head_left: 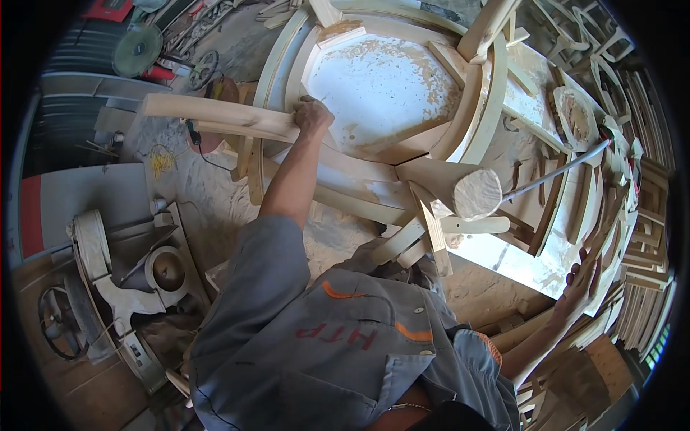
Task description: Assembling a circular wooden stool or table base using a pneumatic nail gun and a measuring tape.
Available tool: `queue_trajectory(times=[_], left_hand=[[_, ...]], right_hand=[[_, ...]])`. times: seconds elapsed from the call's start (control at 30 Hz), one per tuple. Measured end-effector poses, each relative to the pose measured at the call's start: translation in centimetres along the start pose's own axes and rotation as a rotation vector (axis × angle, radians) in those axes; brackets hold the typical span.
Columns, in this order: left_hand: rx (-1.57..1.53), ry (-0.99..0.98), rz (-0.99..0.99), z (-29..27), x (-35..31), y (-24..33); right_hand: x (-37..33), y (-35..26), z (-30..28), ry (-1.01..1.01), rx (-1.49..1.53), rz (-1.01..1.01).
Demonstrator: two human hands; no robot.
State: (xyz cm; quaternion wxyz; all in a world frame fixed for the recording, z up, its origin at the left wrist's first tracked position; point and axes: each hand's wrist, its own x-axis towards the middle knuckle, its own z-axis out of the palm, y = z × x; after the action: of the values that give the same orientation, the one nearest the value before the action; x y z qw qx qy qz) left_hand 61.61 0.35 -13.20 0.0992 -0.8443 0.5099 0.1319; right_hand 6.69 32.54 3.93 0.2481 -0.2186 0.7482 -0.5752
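And here is the big round frame [359, 169], sitting straight ahead of the person in the upper middle of the view, all pale, bare wood built up in curved bands, one ring inside another. Four thick legs jut from its rim: one points off to the left, two stand at the far side, and the near one turns a broad, rough-faced end [478, 194] toward the camera. Inside the ring lies a white surface [384, 79], blotched with tan dust, heaviest toward the far right. The left hand [314, 115] is right on the frame, knuckles up, at the inner end of the left leg [215, 113]; the fingers look curled, but their undersides are hidden, so whether they pinch the wood cannot be told. Over to the right, the right hand [583, 281] is spread, fingers extended, close beside the curved wooden strips [617, 215] along the white table [496, 262] (a blue-grey hose [560, 167] slants across above it). Short wooden offcuts cross beneath the near leg.
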Motion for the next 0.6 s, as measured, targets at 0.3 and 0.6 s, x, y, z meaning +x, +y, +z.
queue_trajectory(times=[0.3,0.6], left_hand=[[0.249,-0.071,-0.087,-0.4,-1.1,3.0],[-0.303,-0.043,-0.235,0.4,2.8,0.9]], right_hand=[[-3.3,0.7,-2.8,0.119,0.044,0.007],[-6.8,2.3,-5.3,0.258,0.115,-0.001]])
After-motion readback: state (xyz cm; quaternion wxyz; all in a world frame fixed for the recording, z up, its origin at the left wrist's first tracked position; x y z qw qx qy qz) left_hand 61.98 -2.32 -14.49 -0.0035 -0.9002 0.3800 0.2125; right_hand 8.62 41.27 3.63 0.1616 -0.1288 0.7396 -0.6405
